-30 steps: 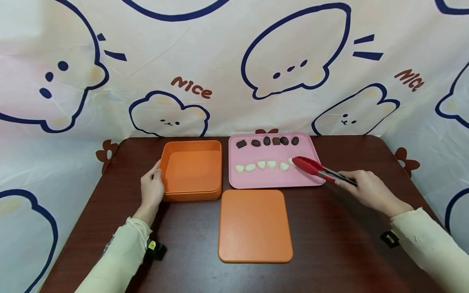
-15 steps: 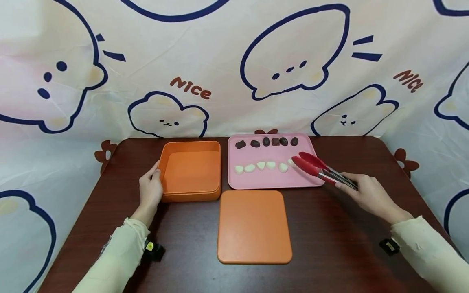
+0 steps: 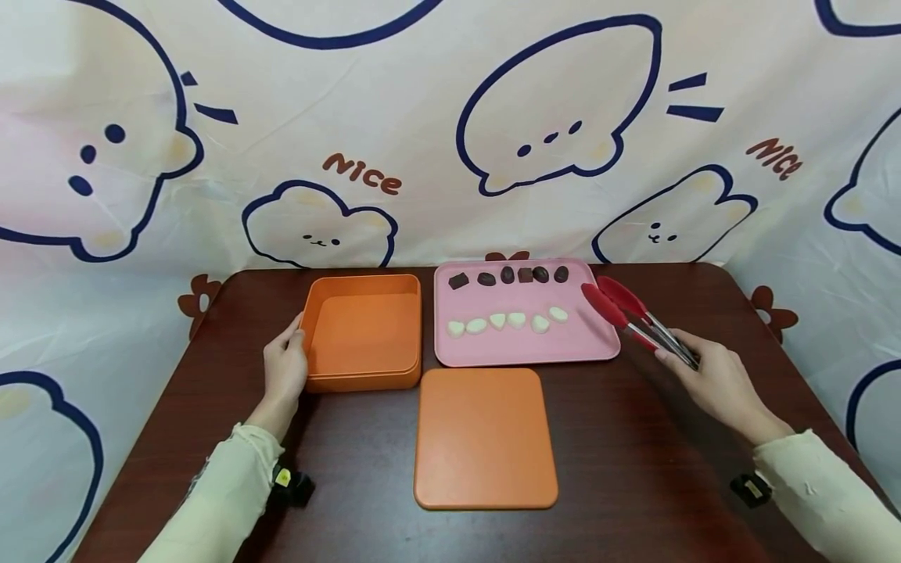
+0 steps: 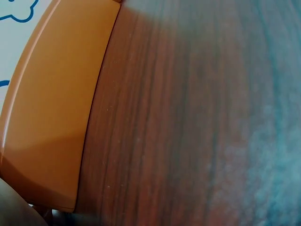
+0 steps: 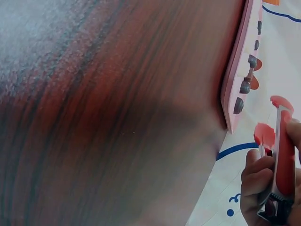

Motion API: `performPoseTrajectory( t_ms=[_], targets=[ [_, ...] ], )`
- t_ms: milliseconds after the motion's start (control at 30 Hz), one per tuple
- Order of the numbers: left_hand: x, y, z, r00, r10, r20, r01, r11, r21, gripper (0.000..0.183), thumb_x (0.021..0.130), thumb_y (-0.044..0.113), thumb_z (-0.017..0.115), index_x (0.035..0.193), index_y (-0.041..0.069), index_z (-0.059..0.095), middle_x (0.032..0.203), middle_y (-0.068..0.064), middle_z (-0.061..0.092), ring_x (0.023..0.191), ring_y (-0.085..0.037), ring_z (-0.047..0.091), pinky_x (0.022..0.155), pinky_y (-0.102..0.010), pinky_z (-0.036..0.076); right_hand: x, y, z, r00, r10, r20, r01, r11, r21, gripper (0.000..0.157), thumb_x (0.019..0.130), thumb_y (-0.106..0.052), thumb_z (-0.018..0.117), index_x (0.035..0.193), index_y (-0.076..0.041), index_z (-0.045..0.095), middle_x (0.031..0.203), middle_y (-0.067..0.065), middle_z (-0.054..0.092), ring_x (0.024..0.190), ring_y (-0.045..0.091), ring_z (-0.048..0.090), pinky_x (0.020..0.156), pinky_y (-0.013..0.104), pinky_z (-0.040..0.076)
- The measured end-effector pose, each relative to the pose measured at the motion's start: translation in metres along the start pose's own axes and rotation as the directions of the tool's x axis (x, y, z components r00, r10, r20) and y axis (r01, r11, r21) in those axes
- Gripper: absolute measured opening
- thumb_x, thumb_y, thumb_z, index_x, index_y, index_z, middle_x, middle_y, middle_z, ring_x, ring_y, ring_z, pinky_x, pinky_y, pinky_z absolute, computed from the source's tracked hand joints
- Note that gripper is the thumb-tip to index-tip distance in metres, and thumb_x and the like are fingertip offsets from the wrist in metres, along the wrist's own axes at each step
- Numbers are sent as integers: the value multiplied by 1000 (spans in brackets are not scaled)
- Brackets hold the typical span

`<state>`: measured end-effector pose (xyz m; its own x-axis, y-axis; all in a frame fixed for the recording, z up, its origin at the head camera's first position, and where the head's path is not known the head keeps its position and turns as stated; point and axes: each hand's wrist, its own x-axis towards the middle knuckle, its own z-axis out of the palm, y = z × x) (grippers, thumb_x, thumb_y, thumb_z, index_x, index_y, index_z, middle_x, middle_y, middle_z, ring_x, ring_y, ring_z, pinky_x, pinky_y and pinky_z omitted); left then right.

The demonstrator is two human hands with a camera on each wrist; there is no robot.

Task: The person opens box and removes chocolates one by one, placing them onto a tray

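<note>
An orange square box (image 3: 364,328) stands at the left of the table, its inside bare. My left hand (image 3: 285,367) holds its left wall, thumb near the rim; in the left wrist view only a bit of the hand (image 4: 16,207) shows beside the box. My right hand (image 3: 718,383) grips red-tipped metal tongs (image 3: 637,317). The tongs' tips are spread, with nothing between them, over the right end of a pink tray (image 3: 521,353). On the tray lie a back row of dark chocolates (image 3: 507,274) and a front row of white chocolates (image 3: 517,320).
An orange square lid (image 3: 486,439) lies flat on the dark wooden table (image 3: 633,469), in front of the box and tray. A printed cloth (image 3: 422,117) hangs behind and around the table.
The tongs have gone from closed at the rightmost white chocolate to spread, and moved right and up off it. That chocolate now lies in full view. The left hand stays on the box.
</note>
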<state>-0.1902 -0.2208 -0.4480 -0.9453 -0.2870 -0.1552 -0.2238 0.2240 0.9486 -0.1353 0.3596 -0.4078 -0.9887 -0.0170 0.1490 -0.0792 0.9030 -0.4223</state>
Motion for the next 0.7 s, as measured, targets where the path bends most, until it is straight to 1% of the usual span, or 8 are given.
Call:
performPoseTrajectory(
  t_ms=[67, 133, 200, 300, 400, 567, 700],
  targets=[
    [0, 0, 0, 1000, -1, 2, 1, 1000, 4, 49, 112, 27, 27, 160, 17, 29, 167, 2, 27, 156, -18, 22, 129, -40, 22, -1, 1, 0, 1000, 0, -16, 0, 1000, -3, 56, 100, -35, 64, 138, 6, 56, 99, 23, 67, 72, 24, 51, 55, 26, 36],
    [0, 0, 1, 1000, 2, 4, -2, 1000, 8, 49, 112, 27, 27, 160, 18, 29, 167, 2, 27, 156, -18, 21, 129, -40, 22, -1, 2, 0, 1000, 12, -16, -12, 1000, -4, 56, 101, -35, 63, 138, 5, 55, 90, 20, 65, 69, 22, 50, 54, 26, 36],
    [0, -1, 1, 1000, 2, 7, -2, 1000, 11, 49, 112, 27, 26, 160, 19, 28, 167, 2, 27, 156, -19, 21, 129, -41, 22, -1, 3, 1, 1000, 26, -16, -26, 1000, -4, 56, 101, -36, 61, 139, 5, 54, 79, 14, 60, 65, 19, 47, 53, 26, 34],
    [0, -2, 0, 1000, 2, 8, -2, 1000, 15, 49, 112, 28, 26, 160, 20, 28, 167, 2, 27, 156, -19, 21, 129, -41, 22, -1, 4, 1, 999, 48, -16, -48, 999, -3, 56, 102, -37, 59, 139, 6, 53, 72, 8, 54, 63, 19, 45, 52, 27, 33],
    [0, -2, 0, 1000, 3, 6, -3, 1000, 17, 48, 112, 27, 26, 160, 21, 29, 167, 2, 27, 156, -19, 22, 129, -41, 22, -1, 7, 2, 997, 74, -6, -74, 997, -7, 58, 103, -38, 57, 139, 7, 52, 72, 8, 54, 64, 20, 46, 53, 28, 34],
    [1, -3, 0, 1000, 7, 6, -7, 1000, 14, 48, 112, 27, 26, 160, 20, 29, 166, 3, 27, 156, -19, 22, 129, -41, 22, -2, 15, 6, 992, 121, 39, -121, 993, -16, 63, 104, -41, 53, 141, 10, 48, 75, 11, 56, 66, 22, 48, 56, 30, 35],
    [1, -1, 0, 1000, 9, 10, -9, 1000, 20, 48, 112, 28, 26, 160, 19, 29, 166, 2, 28, 156, -19, 22, 129, -41, 22, -3, 22, 9, 988, 137, 67, -136, 991, -21, 64, 105, -40, 52, 141, 13, 46, 87, 20, 62, 69, 24, 50, 57, 31, 37]
  ],
)
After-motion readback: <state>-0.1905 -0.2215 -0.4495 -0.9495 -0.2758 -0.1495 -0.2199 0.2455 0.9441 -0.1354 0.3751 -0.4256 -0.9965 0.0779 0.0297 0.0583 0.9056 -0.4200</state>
